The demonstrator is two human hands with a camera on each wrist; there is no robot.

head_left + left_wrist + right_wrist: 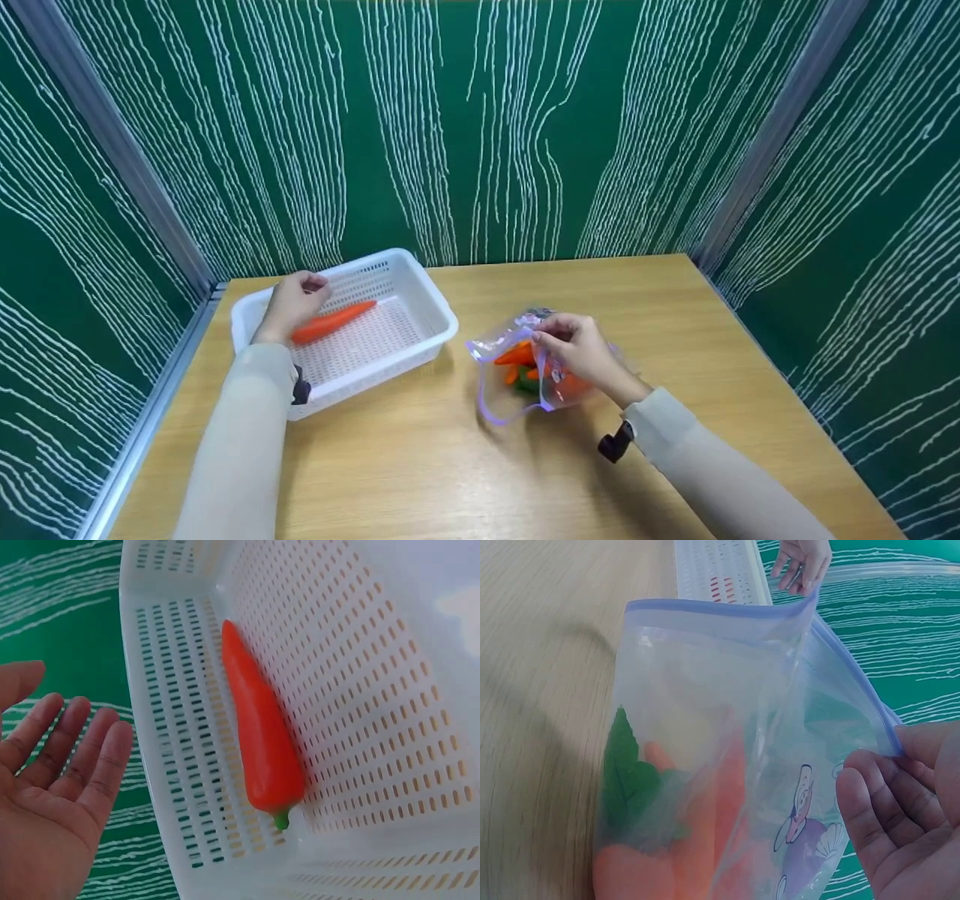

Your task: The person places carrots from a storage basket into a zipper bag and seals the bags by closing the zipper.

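A red chili pepper point(266, 739) with a green stem lies in the white perforated basket point(161, 735), along one side wall. My left hand point(292, 304) hovers over the basket's left part, fingers relaxed and holding nothing; in the left wrist view its palm appears beside the rim. With thumb and fingers, my right hand point(583, 349) pinches the purple-edged rim of a clear zip bag point(705, 660). The bag's mouth gapes. Inside it are orange, carrot-like pieces point(697, 832) and green leaves point(630, 772), partly blurred by the plastic. A printed cartoon figure marks the bag.
The basket and bag stand apart on a wooden table point(465, 480), basket left, bag right of centre. Green walls with white streaks point(465, 135) close in the back and both sides, with grey metal posts point(780, 127) at the corners.
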